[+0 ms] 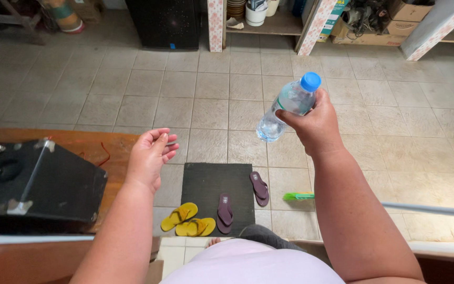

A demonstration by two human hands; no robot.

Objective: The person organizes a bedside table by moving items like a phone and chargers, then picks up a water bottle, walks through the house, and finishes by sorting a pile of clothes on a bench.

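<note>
A right hand point(315, 122) wraps its fingers around the middle of a clear, blue-capped plastic water bottle point(288, 105), likely light, thin-walled and easily squeezed, held tilted above the tiled floor point(132, 89), while the left hand point(151, 155) hovers empty, fingers loosely curled.

Beige tiled floor point(148, 94), dark mat point(206, 184), wooden bench point(90, 143), far shelves point(274, 23)

clear bottle point(285, 108) blue cap point(310, 81), yellow sandals point(187, 220)
</note>
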